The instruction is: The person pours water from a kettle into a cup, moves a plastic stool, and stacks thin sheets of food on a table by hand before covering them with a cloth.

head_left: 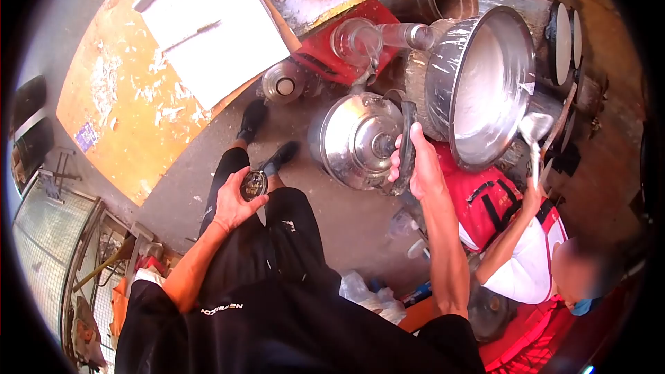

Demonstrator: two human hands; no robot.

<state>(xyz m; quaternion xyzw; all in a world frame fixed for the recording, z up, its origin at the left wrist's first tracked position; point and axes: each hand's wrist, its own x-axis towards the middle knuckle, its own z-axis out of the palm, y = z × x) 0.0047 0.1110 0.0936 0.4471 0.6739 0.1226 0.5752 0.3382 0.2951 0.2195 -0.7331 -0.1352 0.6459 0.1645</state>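
Observation:
My right hand is closed around the black handle of a shiny metal kettle. The kettle is tilted, its spout right at the mouth of a clear glass jug on a red surface. In my left hand, fingers curl round the rim of a small round lid-like piece, dark in the middle with a metallic edge. It is held in front of my legs, well away from the kettle.
A large metal basin with whitish contents stands tilted at the right. Beside it a co-worker's hand holds a metal ladle. An orange-topped table carries a white board. A glass jar sits near the table edge.

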